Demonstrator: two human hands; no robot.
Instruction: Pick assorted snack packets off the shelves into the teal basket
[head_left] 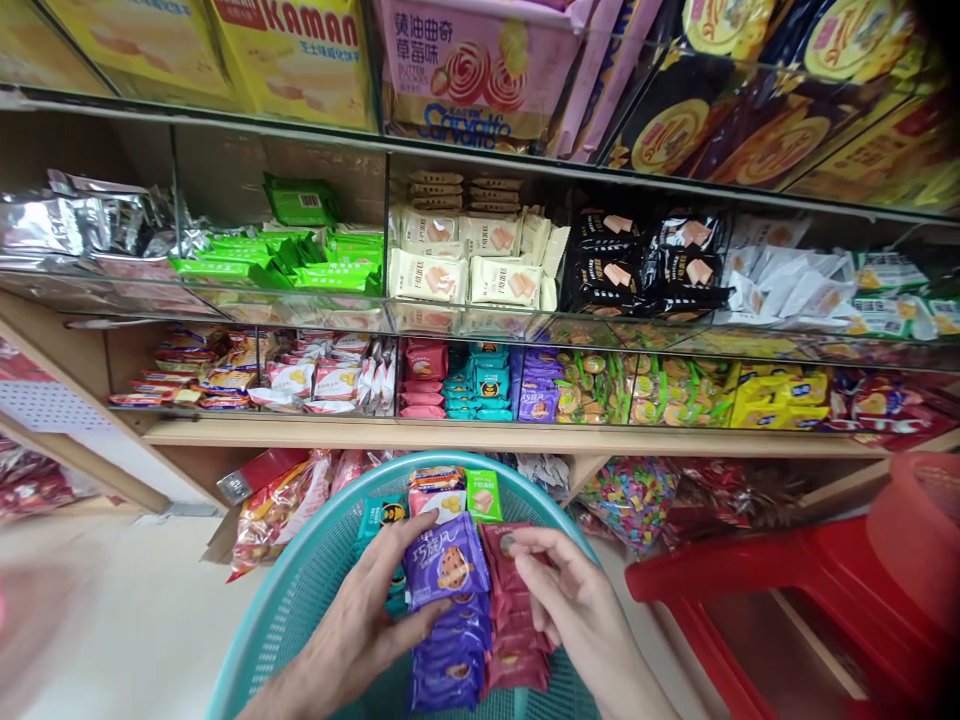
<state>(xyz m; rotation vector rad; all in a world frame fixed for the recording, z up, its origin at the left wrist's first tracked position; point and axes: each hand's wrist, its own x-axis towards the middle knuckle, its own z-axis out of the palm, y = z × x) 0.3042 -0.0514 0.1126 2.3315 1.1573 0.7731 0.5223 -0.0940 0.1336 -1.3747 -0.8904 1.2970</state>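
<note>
A turquoise plastic basket (300,570) stands below the shelves with snack packets in it. My left hand (375,590) curves around the left side of a purple snack packet (448,562), thumb and forefinger on it; more purple packets are stacked in a row below. My right hand (566,590) has its fingers bent in at the upper right of the dark red snack packets (514,610), with thumb and forefinger close together on the top one. Beyond the hands lie a green packet (483,496), a pink-and-white packet (442,506) and teal packets (379,518).
Glass-fronted shelves hold green packets (262,255), cream packets (427,275), black packets (611,265) and, lower down, mixed small packets (491,380). Bagged sweets (634,495) sit underneath. A red plastic stool (810,560) is close on the right.
</note>
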